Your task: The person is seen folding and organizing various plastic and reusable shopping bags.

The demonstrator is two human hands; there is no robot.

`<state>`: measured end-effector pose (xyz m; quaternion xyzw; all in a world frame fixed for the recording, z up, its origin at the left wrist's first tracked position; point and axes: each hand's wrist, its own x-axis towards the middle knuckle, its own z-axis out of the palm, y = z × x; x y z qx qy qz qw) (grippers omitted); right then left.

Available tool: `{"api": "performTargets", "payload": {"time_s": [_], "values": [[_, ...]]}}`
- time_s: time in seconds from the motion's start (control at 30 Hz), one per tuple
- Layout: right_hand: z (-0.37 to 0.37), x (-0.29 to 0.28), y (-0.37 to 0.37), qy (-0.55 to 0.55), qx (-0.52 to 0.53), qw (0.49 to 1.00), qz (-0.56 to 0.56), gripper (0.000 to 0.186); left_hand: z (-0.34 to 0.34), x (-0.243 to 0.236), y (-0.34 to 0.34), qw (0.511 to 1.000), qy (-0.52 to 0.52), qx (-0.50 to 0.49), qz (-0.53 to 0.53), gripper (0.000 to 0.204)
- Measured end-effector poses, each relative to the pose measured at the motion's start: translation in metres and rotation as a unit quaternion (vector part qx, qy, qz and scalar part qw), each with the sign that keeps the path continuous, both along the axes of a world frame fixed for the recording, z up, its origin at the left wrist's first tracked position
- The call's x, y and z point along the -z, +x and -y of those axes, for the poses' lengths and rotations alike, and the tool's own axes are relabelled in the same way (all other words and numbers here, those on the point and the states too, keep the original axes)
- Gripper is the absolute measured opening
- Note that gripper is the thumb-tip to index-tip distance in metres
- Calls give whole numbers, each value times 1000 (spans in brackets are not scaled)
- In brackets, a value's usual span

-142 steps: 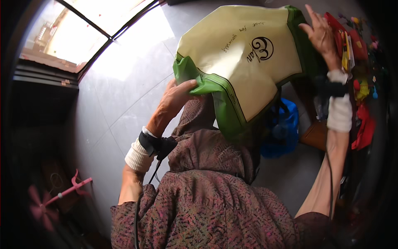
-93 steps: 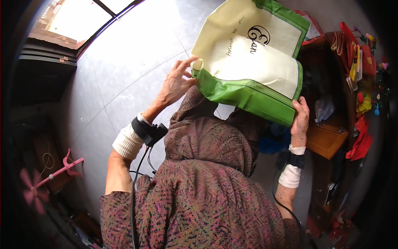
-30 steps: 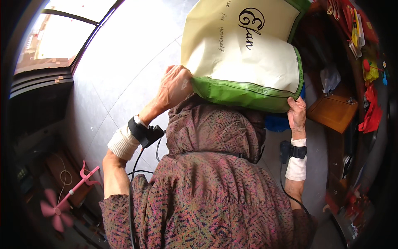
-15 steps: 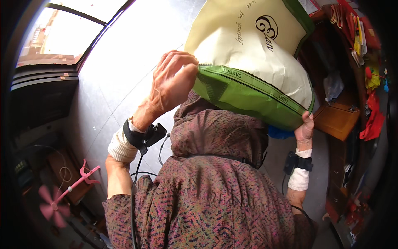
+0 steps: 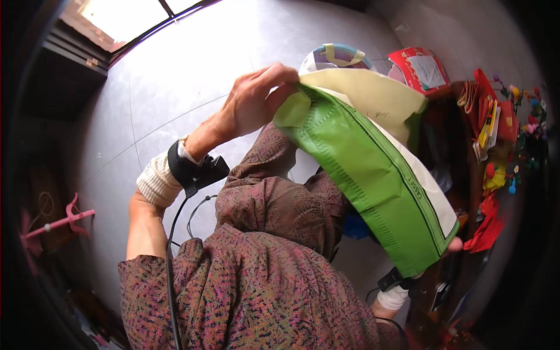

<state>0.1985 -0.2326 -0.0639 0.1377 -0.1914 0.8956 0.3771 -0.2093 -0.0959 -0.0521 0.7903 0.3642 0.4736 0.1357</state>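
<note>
A green and cream zippered bag (image 5: pixel 373 186) stretches between my two hands above my lap, its green side with the zip toward me. My left hand (image 5: pixel 256 96) is closed on the bag's upper left corner, thumb and fingers pinching the edge. My right hand (image 5: pixel 455 245) is at the lower right corner, mostly hidden behind the bag; only a fingertip shows past the edge, and it appears to grip that corner. The cream panel (image 5: pixel 364 90) arches up beyond the zip. Black straps with small devices are on both wrists.
On the far floor are a bucket-like container (image 5: pixel 335 55) with a pale handle and a red box (image 5: pixel 419 69). A dark wooden cabinet holding red bags (image 5: pixel 487 224) and colourful trinkets is at right. A pink fan stand (image 5: pixel 58 223) is at left.
The bag has tilted, its right end swinging down and toward me, showing more of the green side. My right hand has dropped and gone mostly behind it. My view has shifted too.
</note>
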Motion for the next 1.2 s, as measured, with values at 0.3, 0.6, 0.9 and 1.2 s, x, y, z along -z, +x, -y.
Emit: {"api": "performTargets", "payload": {"time_s": [0.3, 0.6, 0.9, 1.2], "values": [[6, 47, 7, -104, 465, 791, 384, 47, -10, 29, -11, 967, -177, 119, 139, 24], [24, 74, 17, -53, 374, 778, 502, 33, -21, 50, 2, 996, -57, 64, 27, 10], [-59, -108, -45, 364, 496, 261, 744, 18, -33, -17, 53, 982, 36, 180, -43, 15], [-120, -117, -100, 419, 359, 441, 708, 7, -40, -46, 86, 968, -8, 251, -26, 9]]}}
